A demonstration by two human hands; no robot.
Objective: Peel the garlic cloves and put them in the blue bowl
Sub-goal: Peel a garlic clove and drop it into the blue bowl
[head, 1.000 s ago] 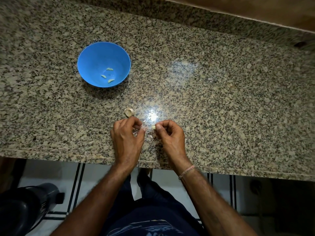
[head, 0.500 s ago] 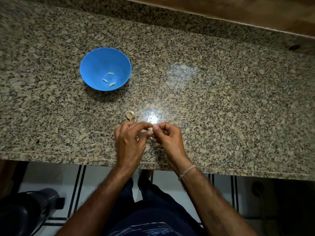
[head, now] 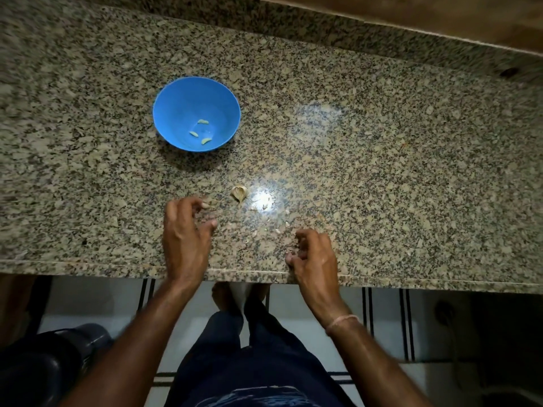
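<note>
The blue bowl [head: 176, 107] stands on the granite counter [head: 382, 171], far left of my hands. It holds three peeled garlic cloves [head: 202, 122]. One garlic clove in its skin [head: 239, 193] lies on the counter, just right of my left fingertips. My left hand [head: 186, 236] hovers near the front edge with its curled fingers apart and nothing visible between them. My right hand [head: 313, 255] rests at the edge with its fingers curled inward. What they enclose is hidden. Small bits of skin [head: 277, 230] lie between the hands.
The counter's front edge [head: 88, 264] runs just under both wrists. A raised granite ledge and a wooden surface [head: 440, 16] border the back. A dark rounded object [head: 44, 365] sits on the floor at lower left, beside my legs.
My hands were pinched together over a clove. They have since drawn apart, the left going left and the right coming back toward the edge. The view has shifted, so the bowl appears lower.
</note>
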